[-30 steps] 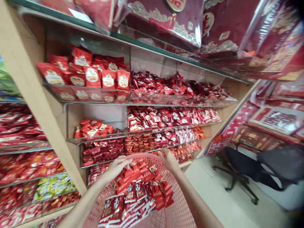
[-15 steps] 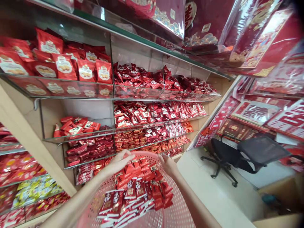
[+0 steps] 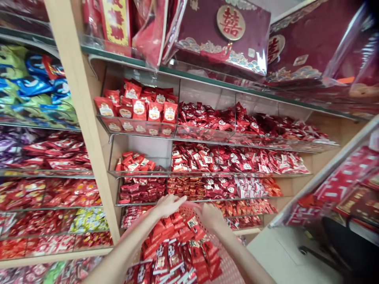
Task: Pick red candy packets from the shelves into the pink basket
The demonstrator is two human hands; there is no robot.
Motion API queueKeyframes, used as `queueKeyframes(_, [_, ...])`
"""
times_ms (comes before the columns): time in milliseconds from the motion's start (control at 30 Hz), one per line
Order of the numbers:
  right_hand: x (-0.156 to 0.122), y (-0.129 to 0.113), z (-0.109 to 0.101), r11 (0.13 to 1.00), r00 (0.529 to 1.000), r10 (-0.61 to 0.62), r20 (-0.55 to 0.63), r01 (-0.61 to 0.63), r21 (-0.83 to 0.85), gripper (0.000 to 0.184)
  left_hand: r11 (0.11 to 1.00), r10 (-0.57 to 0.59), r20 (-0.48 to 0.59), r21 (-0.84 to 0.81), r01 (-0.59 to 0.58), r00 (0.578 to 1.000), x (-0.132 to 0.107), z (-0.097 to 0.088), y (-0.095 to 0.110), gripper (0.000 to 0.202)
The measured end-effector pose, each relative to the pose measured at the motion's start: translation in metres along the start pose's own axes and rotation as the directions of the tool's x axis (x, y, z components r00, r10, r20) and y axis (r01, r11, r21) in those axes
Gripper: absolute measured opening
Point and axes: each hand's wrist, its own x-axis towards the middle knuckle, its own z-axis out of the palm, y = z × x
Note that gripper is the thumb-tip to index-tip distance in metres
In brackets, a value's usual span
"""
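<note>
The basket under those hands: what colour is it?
The basket is pink with small holes, seen in the head view.

Shelving unit with a pale wooden upright between two bays. Green-edged glass shelf, top of frame: maroon gift packs. Glass tiers, centre: red biscuit pouches at upper left, small red-and-white sachets to the right. Left bay, glass shelf: blue-green bags on the tier above, red packets directly on it. Pale tiled floor, lower right.
</note>
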Motion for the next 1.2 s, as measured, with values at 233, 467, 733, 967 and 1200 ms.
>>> queueKeyframes(233, [0.059, -0.138, -0.077, 0.773, 0.764, -0.615, -0.196, 0.633, 0.039, 0.031, 0.997, -0.070, -0.060, -0.034, 0.069, 0.996, -0.025, -0.016, -0.038, 0.066])
queueKeyframes(467, [0.171, -0.225, -0.052, 0.713, 0.721, -0.687, -0.095, 0.693, 0.104, 0.029, 0.961, -0.237, -0.108, -0.174, 0.216, 0.965, -0.071, -0.042, -0.085, 0.068])
queueKeyframes(733, [0.202, -0.280, -0.022, 0.662, 0.672, -0.740, 0.019, 0.724, 0.191, 0.052, 0.908, -0.377, -0.159, -0.259, 0.330, 0.912, -0.109, -0.041, -0.133, 0.064])
queueKeyframes(967, [0.214, -0.273, -0.011, 0.744, 0.726, -0.664, 0.181, 0.616, 0.258, 0.068, 0.878, -0.450, -0.203, -0.278, 0.389, 0.870, -0.127, -0.048, -0.141, 0.065])
queueKeyframes(1200, [0.201, -0.244, -0.032, 0.794, 0.750, -0.599, 0.281, 0.513, 0.325, 0.084, 0.886, -0.429, -0.201, -0.283, 0.367, 0.881, -0.119, -0.053, -0.129, 0.064])
